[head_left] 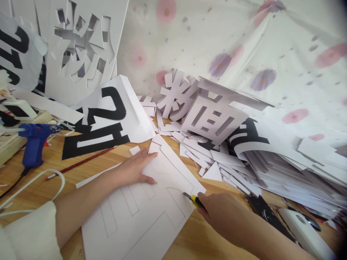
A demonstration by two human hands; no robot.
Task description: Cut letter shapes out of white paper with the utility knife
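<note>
A white foam board or thick card sheet point(151, 224) with pencilled outlines of a character lies slanted on the wooden table. My left hand point(137, 168) rests on its upper part, fingers spread and pressing flat. In my right hand point(214, 207) is a yellow and black utility knife point(195, 200), gripped near the sheet's right edge. Its blade tip points left and meets a curved pencil line, or hovers just over it; I cannot tell which. A slit runs along the sheet's upper right side.
A blue glue gun point(35, 142) and a red-black pencil point(81, 163) lie left. Behind stand cut-out white characters point(214, 117) among paper scraps point(211, 155). Printed sheets point(108, 115) lean at back left. White paper stacks point(292, 180) and a white device point(305, 231) sit right.
</note>
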